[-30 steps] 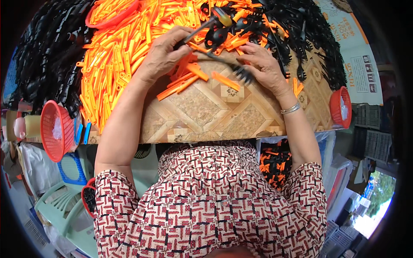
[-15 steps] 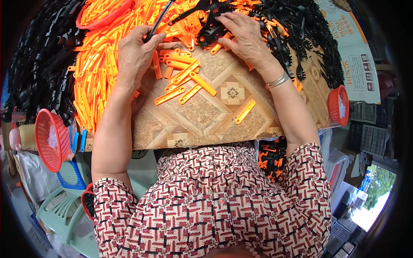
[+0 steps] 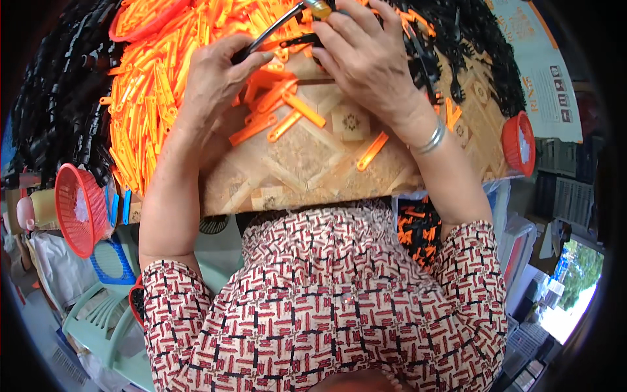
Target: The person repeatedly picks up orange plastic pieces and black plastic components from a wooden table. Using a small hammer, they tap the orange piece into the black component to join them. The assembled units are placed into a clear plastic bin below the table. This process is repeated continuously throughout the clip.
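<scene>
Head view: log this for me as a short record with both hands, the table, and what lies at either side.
Left hand: closed on the handle of a hammer
Right hand: fingers by the hammer's head and a black piece; grip unclear
Table: patterned; loose orange pieces between the forearms
Left side: orange heap, black heap, left basket, red
Right side: toothed black pieces, right basket, red

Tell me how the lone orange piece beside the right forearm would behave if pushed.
The orange piece looks stiff, its long edges running straight. Being so slim, it is probably light. Lying flat on the table, it would likely slide rather than roll.
</scene>
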Available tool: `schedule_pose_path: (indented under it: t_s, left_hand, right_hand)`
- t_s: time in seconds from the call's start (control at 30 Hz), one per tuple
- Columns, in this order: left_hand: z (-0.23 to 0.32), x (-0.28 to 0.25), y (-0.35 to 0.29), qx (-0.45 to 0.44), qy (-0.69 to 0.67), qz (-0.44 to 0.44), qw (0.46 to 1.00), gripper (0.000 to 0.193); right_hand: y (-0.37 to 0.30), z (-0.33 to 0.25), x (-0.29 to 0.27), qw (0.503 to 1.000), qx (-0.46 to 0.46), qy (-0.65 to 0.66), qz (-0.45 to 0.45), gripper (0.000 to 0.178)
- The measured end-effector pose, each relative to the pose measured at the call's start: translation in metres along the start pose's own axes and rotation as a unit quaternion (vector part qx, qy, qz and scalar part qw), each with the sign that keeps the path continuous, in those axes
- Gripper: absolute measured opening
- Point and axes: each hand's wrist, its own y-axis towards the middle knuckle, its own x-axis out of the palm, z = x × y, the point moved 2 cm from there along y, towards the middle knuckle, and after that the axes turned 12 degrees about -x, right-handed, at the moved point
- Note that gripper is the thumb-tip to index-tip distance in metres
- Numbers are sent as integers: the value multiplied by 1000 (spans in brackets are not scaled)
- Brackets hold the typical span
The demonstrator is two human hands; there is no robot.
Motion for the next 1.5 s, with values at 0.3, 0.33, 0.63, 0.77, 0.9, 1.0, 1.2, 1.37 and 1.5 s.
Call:
schedule_pose_path:
  t_s: [0.3,0.33,0.63,0.77,0.9,1.0,1.2,1.37,1.5]
  left_hand:
    - [35,2,-21,28,13,-13,999,26]
    - [33,6,-23,25,-2,-9,1000,18]
    - [33,25,-27,207,275,-87,935,18]
    - [22,22,-16,233,214,-41,948,21]
    - [25,16,-29,114,62,-108,986,17]
    - [34,15,-53,-73,-111,-282,950,15]
    - [59,52,-77,112,62,-391,911,17]
    - [61,64,-81,97,85,-389,912,16]
    - [58,66,-78,169,88,-383,904,17]
  right_hand:
    - [-87,-12,-53,977,159,136,-40,13]
    - [-104,-15,-62,918,288,265,-67,13]
    - [-125,-84,-64,609,438,634,-191,18]
    - [-121,-80,-56,620,453,608,-200,20]
    - [-133,-84,-67,560,471,655,-189,22]
    - [-153,-106,-75,482,511,689,-177,23]
    - [-166,-140,-56,388,542,737,-112,21]
    - [-163,-139,-54,389,543,737,-105,22]
    - [-160,-140,-55,390,563,722,-97,23]
